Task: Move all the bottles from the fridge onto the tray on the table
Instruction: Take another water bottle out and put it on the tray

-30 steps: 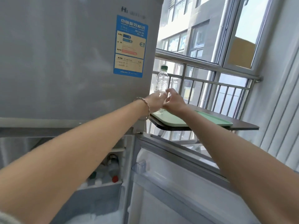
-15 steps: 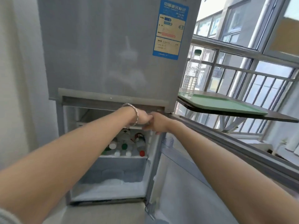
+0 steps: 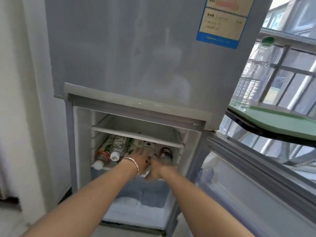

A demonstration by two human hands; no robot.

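Note:
Several bottles lie on their sides on the middle shelf of the open lower fridge compartment [image 3: 82, 151]: a white-capped bottle [image 3: 118, 146], a red-labelled bottle [image 3: 102, 155] and a dark bottle [image 3: 165, 153] at the right. My left hand [image 3: 141, 158], with a bracelet on the wrist, reaches in with its fingers spread over a bottle [image 3: 149, 148] in the middle. My right hand [image 3: 158, 169] is curled beside it, next to a white cap [image 3: 147, 171]; blur hides its grip. A clear green-capped bottle [image 3: 248, 79] stands on the green tray [image 3: 282, 122] at the right.
The tray rests on a dark table [image 3: 266, 134] by the railed window. The fridge door [image 3: 256, 185] hangs open to the right, under the table edge. An empty white shelf [image 3: 136, 132] sits above the bottles. The closed upper door [image 3: 136, 48] fills the top.
Both hands left the bottle on the tray, dropped past the fridge's upper door edge and went into the lower compartment onto the lying bottles. My view swung down and left.

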